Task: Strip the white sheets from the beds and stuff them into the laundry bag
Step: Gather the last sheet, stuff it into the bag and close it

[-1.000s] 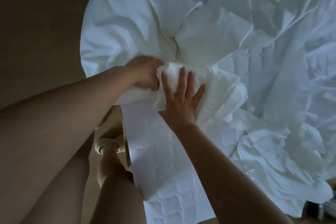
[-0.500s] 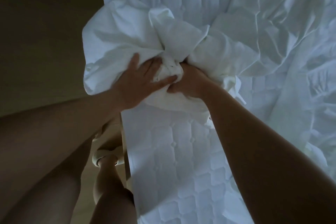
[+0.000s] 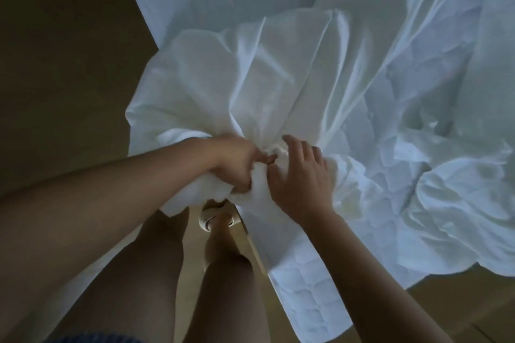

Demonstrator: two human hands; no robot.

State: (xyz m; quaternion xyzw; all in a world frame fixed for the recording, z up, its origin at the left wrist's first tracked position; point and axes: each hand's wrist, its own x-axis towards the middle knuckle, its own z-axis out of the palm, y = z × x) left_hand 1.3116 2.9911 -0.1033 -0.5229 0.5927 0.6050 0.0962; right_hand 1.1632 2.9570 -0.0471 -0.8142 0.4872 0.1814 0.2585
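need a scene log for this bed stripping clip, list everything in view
sheet: at least one, white, crumpled over the bed, its near part bunched at the bed's left edge
mattress: one, white quilted, bare at the near corner and top left
floor: tan-brown, left of the bed
slipper: one, pale, on a foot below the bunch
legs: two, bare, bottom centre
left hand: one, grips the bunched sheet
right hand: one, fingers laid on the bunch, beside the left hand
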